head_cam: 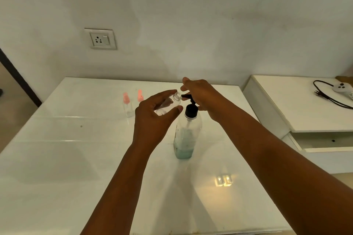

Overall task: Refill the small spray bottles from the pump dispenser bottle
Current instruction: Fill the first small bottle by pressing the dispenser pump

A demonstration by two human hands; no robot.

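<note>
Glossy white tabletop (pixel 76 158) against pale wall (pixel 191 15) — left hand (pixel 152 120) grips uncapped small bottle (pixel 170 104); right hand (pixel 206 97) presses pump bottle (pixel 186 135) head.

Left hand (pixel 152 118) tilts an uncapped small bottle (pixel 169 103) to the pump nozzle (pixel 186 96); right hand (pixel 204 95) rests atop the pump.

bare forearms, no sleeves, two hands (pixel 152 118)
</note>
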